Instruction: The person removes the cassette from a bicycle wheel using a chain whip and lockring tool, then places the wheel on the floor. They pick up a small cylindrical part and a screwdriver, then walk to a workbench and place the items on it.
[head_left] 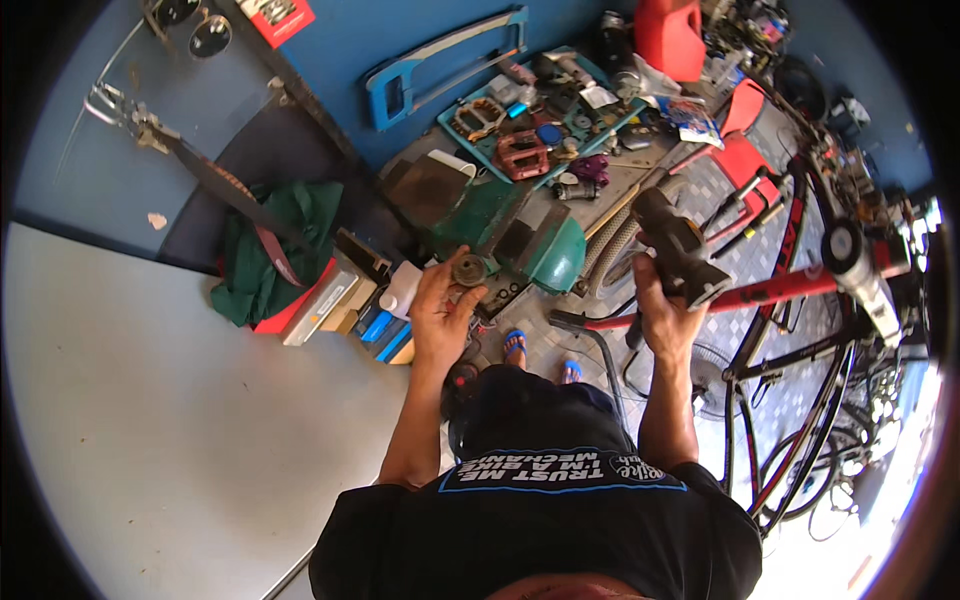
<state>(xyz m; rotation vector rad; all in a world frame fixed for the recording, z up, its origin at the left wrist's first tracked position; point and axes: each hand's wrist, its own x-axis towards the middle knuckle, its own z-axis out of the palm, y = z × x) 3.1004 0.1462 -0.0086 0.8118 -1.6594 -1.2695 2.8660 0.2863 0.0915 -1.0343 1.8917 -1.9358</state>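
In my left hand (pixel 442 318), fingers and thumb pinch a small round metal part (pixel 468 269) with a hole in its centre. My right hand (pixel 668 318) is closed around a heavy, dark hammer (pixel 672 235), gripped close under its thick head; its handle is mostly hidden. Between and beyond both hands stands a green bench vise (pixel 556 252), and the round part is held just to the near left of it.
Past the vise lies a teal tray (pixel 448 122) of bike pedals and loose parts. A blue hacksaw (pixel 400 88) rests by the wall. At right stands a red and black bicycle frame (pixel 770 290). Boxes (pixel 325 305) and green cloth (pixel 270 260) lie left.
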